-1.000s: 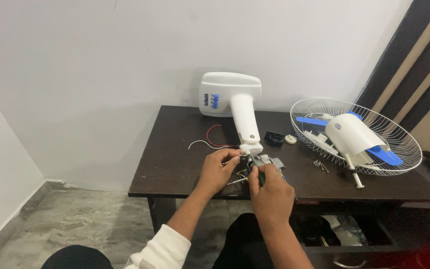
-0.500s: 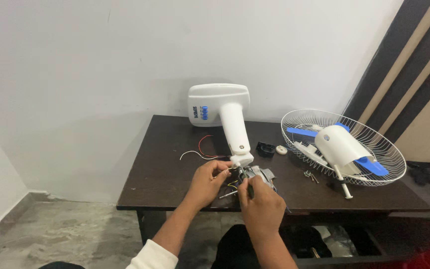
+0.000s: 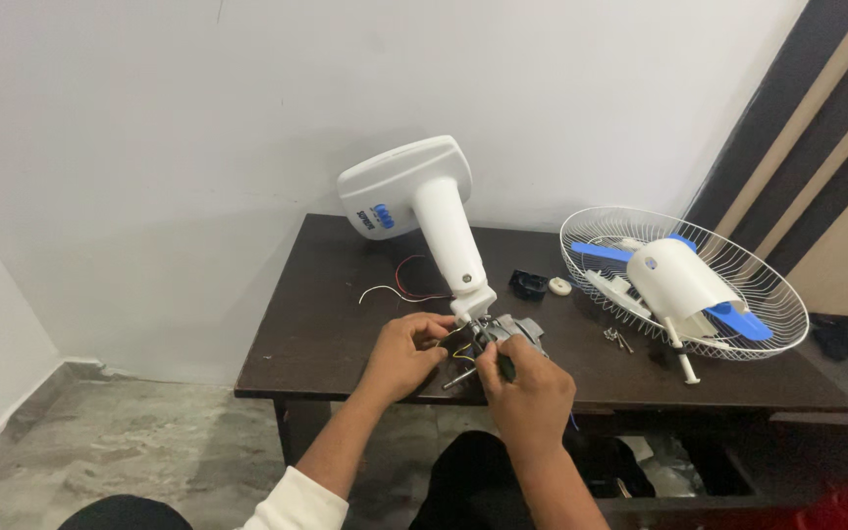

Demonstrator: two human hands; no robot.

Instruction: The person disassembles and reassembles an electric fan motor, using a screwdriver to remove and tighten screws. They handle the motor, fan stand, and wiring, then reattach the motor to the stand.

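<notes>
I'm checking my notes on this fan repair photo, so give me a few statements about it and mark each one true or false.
1. Both hands work at the motor near the table's front edge. True.
2. The wire guard lies on the floor. False: it rests on the table, to the right.
3. Blue blades lie inside the guard. True.
4. The white fan base stands upright on its foot. False: it is tipped, its neck pointing down toward the motor.
5. The right hand is flat on the table. False: it is closed on a dark tool handle.
</notes>
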